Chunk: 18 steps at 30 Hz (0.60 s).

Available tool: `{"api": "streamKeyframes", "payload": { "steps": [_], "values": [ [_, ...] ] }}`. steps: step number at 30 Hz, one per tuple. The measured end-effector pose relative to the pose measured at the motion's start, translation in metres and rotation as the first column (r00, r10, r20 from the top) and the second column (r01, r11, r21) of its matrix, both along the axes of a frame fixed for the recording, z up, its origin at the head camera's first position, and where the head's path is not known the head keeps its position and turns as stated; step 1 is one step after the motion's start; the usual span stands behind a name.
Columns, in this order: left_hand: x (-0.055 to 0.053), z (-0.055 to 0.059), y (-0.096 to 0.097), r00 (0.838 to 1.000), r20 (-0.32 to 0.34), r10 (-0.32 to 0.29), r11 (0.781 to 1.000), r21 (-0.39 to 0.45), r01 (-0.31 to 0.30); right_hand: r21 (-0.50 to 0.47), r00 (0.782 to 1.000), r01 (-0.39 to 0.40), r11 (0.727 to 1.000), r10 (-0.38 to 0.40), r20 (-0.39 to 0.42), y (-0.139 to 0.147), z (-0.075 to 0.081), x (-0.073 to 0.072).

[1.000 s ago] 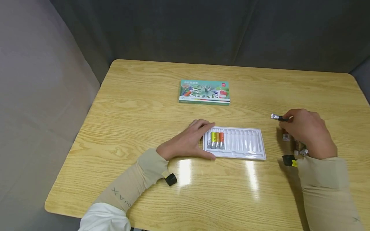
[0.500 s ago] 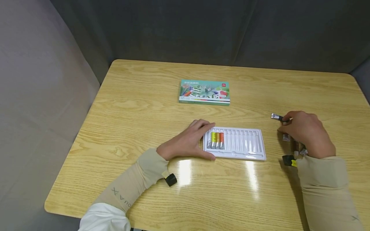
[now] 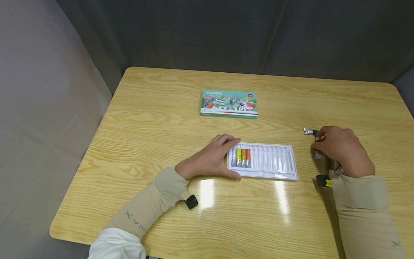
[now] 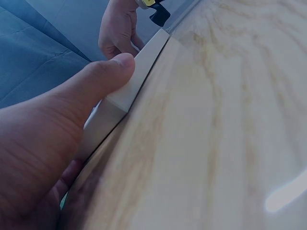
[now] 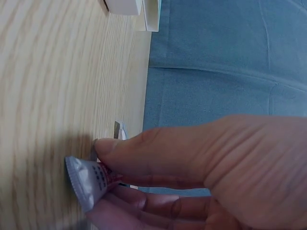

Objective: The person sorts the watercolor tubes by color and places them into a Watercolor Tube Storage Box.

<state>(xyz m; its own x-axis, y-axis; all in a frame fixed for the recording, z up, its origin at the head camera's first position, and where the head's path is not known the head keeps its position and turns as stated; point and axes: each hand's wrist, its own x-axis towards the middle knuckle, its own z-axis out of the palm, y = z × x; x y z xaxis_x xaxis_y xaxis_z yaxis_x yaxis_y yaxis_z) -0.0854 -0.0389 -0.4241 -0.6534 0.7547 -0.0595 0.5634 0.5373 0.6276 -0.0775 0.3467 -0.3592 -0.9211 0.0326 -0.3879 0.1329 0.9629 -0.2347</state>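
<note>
My left hand (image 3: 211,156) holds the left end of a white plastic tray (image 3: 262,175), thumb on the near edge and fingers at the far edge. Several small paint tubes (image 3: 243,157), silver-white, yellow, ochre and orange-red, lie in the tray's left slots. To the right of the tray, my right hand (image 3: 346,149) pinches a paint tube (image 5: 88,182) with a crimped silver end and a red band between thumb and fingers. A dark tube (image 3: 309,132) with a silver end pokes out at its fingertips. The palm hides part of the other tubes.
A green illustrated paint box (image 3: 228,103) lies behind the tray. More loose tubes (image 3: 331,165) lie under my right hand and wrist. Dark curtains (image 3: 200,36) stand behind the wooden table (image 3: 155,108).
My right hand has shifted slightly down and left, and its thumb and fingers now close on the reddish tube. The dark tube's end has dropped a little. My left hand and tray stay still.
</note>
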Motion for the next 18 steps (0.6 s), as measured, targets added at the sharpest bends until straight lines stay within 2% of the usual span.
{"api": "streamKeyframes", "payload": {
  "steps": [12,18],
  "values": [
    [0.0005,0.0003,0.0000,1.000,-0.004,0.001,1.000,0.005,-0.001,-0.001,1.000,-0.016,1.000,0.016,-0.004,-0.0046,-0.0019,-0.0021],
    [0.0002,0.0003,-0.0001,1.000,-0.005,-0.002,1.000,0.005,0.002,-0.008,0.999,-0.021,1.000,0.021,-0.033,-0.0076,-0.0021,-0.0020]
  ]
}}
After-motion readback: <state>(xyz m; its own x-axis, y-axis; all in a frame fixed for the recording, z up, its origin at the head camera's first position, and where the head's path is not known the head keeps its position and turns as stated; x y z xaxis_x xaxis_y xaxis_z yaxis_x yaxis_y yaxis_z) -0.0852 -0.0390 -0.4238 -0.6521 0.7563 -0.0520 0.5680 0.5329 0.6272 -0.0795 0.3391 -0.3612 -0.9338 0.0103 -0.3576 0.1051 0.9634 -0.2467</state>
